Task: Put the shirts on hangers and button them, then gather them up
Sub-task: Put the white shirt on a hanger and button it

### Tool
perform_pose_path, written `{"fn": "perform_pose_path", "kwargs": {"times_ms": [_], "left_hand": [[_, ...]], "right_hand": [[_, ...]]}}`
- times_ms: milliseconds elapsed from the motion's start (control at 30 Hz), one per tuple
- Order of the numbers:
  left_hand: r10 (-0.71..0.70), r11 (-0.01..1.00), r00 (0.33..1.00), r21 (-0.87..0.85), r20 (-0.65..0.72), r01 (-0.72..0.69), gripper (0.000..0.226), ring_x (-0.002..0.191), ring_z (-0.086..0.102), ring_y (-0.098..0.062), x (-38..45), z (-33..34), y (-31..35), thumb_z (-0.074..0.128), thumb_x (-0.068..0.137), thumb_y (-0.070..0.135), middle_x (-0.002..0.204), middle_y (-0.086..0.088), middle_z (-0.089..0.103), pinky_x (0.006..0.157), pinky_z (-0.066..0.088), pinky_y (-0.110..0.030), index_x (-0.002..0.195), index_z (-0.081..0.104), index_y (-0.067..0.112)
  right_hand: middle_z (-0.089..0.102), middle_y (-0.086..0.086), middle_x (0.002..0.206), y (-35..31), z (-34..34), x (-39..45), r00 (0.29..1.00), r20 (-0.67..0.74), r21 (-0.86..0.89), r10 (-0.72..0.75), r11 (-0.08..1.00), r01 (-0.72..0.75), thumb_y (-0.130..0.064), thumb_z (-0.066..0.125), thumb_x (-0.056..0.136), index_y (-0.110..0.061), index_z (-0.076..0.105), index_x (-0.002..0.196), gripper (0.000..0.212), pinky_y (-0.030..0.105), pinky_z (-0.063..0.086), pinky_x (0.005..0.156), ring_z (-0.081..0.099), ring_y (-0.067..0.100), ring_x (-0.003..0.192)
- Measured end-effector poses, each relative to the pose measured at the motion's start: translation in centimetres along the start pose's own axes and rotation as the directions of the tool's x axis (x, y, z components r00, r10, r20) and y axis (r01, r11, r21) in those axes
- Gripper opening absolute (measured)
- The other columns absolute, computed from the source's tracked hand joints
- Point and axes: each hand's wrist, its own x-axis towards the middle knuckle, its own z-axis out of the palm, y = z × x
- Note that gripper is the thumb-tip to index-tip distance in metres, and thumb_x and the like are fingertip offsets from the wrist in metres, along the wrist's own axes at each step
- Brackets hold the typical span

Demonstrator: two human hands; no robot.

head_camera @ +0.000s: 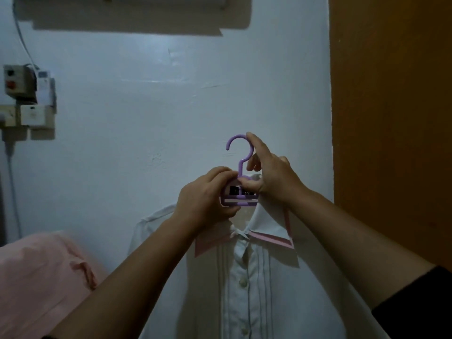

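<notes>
Starting closest to the camera: two bare forearms reach up from the bottom edge, and a dark sleeve (415,304) shows on the right arm down at about 4 o'clock. Between the arms hangs a white shirt (247,297), front facing the camera, with buttons running down the middle and a collar edged in pink. Its collar sits just below the hands, and one collar flap at 3 o'clock of the hanger's neck is flipped up.

The shirt is on a purple hanger (241,165), pretty much dead centre of the view. The left hand (208,199) is curled around the hanger's left shoulder part, fingers closed on it and the shirt fabric there. The right hand (269,174) has its thumb and lower fingers pinching the base of the hook where it meets the body of the hanger, while its index finger is stretched up, touching the top curve of the hook at 12 o'clock. So both hands have hold of the hanger.

Over at 8 o'clock there's a lump of pink cloth (41,277).

Behind everything is a pale blue-white wall (146,94). At 10 o'clock it carries a cluster of switch boxes (27,99) with a cable, and an orange panel (391,118) fills the right side from 1 to 4 o'clock.
</notes>
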Motion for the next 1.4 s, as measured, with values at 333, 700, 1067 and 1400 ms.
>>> {"fn": "perform_pose_path", "kwargs": {"times_ms": [333,700,1067,1400], "left_hand": [[-0.237,0.969,0.971,-0.068,0.036,0.239,0.069,0.082,0.058,-0.01,-1.7,0.3,-2.3,0.085,0.061,0.04,0.126,0.006,0.053,0.059,0.049,-0.023,0.124,0.059,0.024],[-0.389,0.912,0.917,-0.107,0.091,0.397,0.072,0.105,0.054,-0.014,-2.7,0.2,-5.5,0.086,0.064,0.035,0.125,0.003,0.052,0.074,0.053,-0.033,0.128,0.056,0.024],[-0.394,0.914,0.919,-0.1,0.007,0.393,0.071,0.107,0.055,-0.014,-1.4,-0.8,-6.5,0.087,0.062,0.03,0.13,0.001,0.05,0.072,0.051,-0.031,0.125,0.057,0.019],[-0.441,0.89,0.898,-0.132,0.001,0.437,0.075,0.106,0.055,-0.016,0.3,-1.3,-7.5,0.088,0.063,0.031,0.128,-0.001,0.05,0.077,0.052,-0.035,0.129,0.055,0.02]], "right_hand": [[0.054,0.006,0.066,0.7,1.4,-1.9,0.779,0.209,0.211,0.591,0.751,-0.626,-0.056,0.052,0.088,-0.012,0.054,0.065,0.049,0.034,0.043,0.072,0.052,0.023,0.066],[0.063,-0.007,0.104,2.0,2.7,-2.7,0.879,0.203,0.47,0.43,0.745,-0.473,-0.034,0.059,0.091,-0.021,0.06,0.114,0.027,0.014,0.046,0.08,0.059,0.006,0.094],[0.065,-0.01,0.102,4.9,2.0,-4.9,0.885,-0.082,0.515,0.459,0.779,-0.356,-0.015,0.066,0.086,-0.017,0.07,0.106,0.021,-0.003,0.039,0.079,0.056,-0.015,0.082],[0.058,-0.007,0.109,6.5,-0.1,-4.2,0.796,0.033,0.738,0.604,0.522,-0.427,-0.021,0.062,0.089,-0.018,0.058,0.124,0.035,0.025,0.044,0.092,0.055,0.008,0.1]]}}
